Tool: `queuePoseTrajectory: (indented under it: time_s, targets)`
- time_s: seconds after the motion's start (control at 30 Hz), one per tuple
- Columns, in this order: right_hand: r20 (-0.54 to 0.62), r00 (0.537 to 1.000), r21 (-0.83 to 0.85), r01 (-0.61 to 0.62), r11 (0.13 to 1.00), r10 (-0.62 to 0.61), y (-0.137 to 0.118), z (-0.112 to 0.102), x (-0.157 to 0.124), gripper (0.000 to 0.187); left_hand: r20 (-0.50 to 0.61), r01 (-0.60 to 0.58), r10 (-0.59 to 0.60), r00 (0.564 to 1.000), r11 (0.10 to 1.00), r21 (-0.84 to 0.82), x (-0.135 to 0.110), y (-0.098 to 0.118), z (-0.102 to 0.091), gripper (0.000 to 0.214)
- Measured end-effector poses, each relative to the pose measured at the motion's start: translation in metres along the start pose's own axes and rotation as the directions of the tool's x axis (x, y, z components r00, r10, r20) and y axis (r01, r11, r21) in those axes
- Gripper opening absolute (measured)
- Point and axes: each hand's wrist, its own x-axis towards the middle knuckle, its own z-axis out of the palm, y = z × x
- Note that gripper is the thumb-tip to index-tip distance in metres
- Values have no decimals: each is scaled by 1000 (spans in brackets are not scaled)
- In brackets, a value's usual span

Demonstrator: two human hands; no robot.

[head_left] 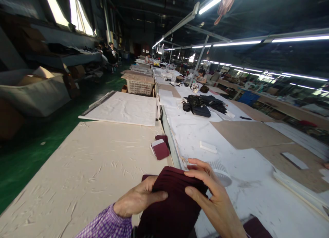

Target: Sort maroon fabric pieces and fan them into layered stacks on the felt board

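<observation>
A dark maroon piece of fabric (172,200) lies bunched at the near edge of the cream-covered table (97,162). My left hand (138,198), in a purple checked sleeve, grips its left side with the thumb on top. My right hand (213,197) holds the right side, fingers curled over the top edge. A small stack of maroon cut pieces (160,149) with a white label lies farther along the table. A white ribbed round object (221,171) sits just behind my right hand.
A white block (208,147) and brown cardboard patterns (246,133) lie on the right table. Dark garments (204,106) are piled farther back. A white board (123,109), a plastic basket (140,87) and a grey bin (31,92) stand left. Other people work in the distance.
</observation>
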Motion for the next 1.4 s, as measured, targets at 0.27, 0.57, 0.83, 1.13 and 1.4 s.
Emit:
queuePoseTrajectory:
  time_s: [0.27, 0.57, 0.83, 1.13, 1.4]
  targets:
    - [173, 974, 370, -204, 906, 148, 19, 7, -15, 27, -143, -120, 88, 986, 965, -234, -1, -4, 1, 32]
    - [187, 913, 554, -402, 729, 362, 10, 26, -36, 32, -240, -168, 84, 967, 921, -353, 5, -4, 7, 30]
    - [8, 834, 606, -443, 661, 552, 8, 37, -40, 26, -234, -197, 118, 965, 915, -353, 9, -3, 14, 29]
    - [-141, 818, 572, -392, 721, 557, 4, 46, -37, 27, -219, -168, 92, 971, 917, -361, 5, 3, 16, 29]
    - [-144, 814, 475, -442, 761, 563, 21, 45, -41, 29, -284, -158, 40, 958, 900, -406, 8, -7, 13, 29]
